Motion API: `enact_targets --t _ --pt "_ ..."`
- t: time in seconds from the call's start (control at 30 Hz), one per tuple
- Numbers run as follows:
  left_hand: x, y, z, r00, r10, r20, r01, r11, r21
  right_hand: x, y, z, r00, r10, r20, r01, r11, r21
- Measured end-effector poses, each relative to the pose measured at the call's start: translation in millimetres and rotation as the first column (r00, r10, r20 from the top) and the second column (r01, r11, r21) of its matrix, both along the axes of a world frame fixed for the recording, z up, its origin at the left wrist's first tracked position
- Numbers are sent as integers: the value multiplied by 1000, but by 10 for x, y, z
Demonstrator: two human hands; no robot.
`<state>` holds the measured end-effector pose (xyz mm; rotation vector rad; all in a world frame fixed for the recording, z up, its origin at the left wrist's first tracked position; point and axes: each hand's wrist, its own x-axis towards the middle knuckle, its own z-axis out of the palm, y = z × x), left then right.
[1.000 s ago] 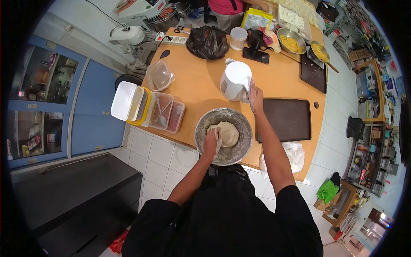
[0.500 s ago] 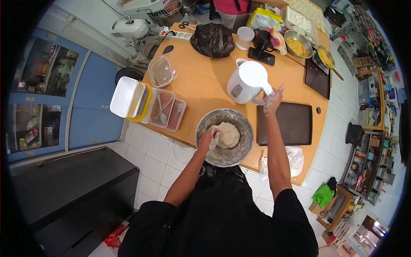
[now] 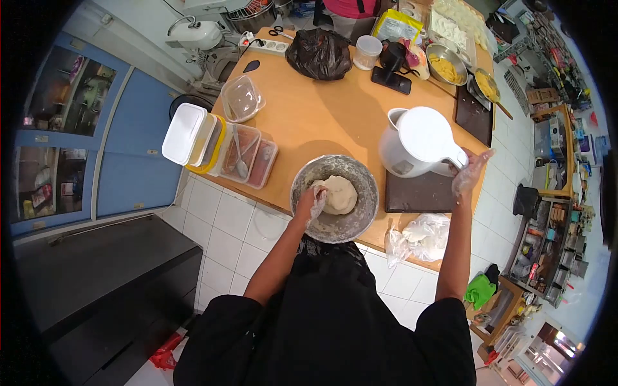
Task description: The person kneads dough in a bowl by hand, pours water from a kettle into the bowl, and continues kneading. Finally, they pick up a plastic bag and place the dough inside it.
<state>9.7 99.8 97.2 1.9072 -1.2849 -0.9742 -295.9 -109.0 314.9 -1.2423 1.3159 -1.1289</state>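
A round lump of pale dough (image 3: 340, 195) lies in a flour-smeared metal bowl (image 3: 368, 212) at the table's front edge. My left hand (image 3: 311, 204), in a clear plastic glove, reaches over the bowl's left side with its curled fingers against the dough. Off to the right, my gloved right hand (image 3: 467, 172) grips the handle of a white lidded pitcher (image 3: 421, 138). The pitcher appears raised above the table and covers the back part of a dark baking tray (image 3: 418, 195).
Stacked plastic tubs (image 3: 187, 135) and a spoon-holding container (image 3: 239, 154) stand left. A black plastic bag (image 3: 318, 55), phone (image 3: 391, 80) and metal bowl of yellow food (image 3: 447, 65) sit farther back. A clear plastic bag (image 3: 421, 235) lies at the front right. Another person (image 3: 351, 9) stands beyond the table.
My right hand has carried the white pitcher to the right, from the middle of the table to over the baking tray. My left hand stays at the dough in the bowl.
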Motion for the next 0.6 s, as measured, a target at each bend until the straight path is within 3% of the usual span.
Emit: enact_targets --t 0.2,0.33,0.43,0.53,0.6 --pt "-13 5 -40 1000 -5 -11 5 999 -42 -382 191 -261 981 -194 4 194 981 -31" --pt "-43 9 -92 999 1 47 2 998 -58 -605 426 -266 998 -46 -46 44 998 -44" --pt "-62 37 -96 1000 21 6 -21 999 -28 -781 478 -587 935 -45 -353 -60 958 -282" --pt "-66 51 -32 1000 -5 -23 4 999 -45 -749 625 -569 836 -152 -528 -61 929 -364" --pt "-94 37 -13 1000 14 -12 -15 997 -73 -805 649 -668 875 -97 -474 -42 961 -274"
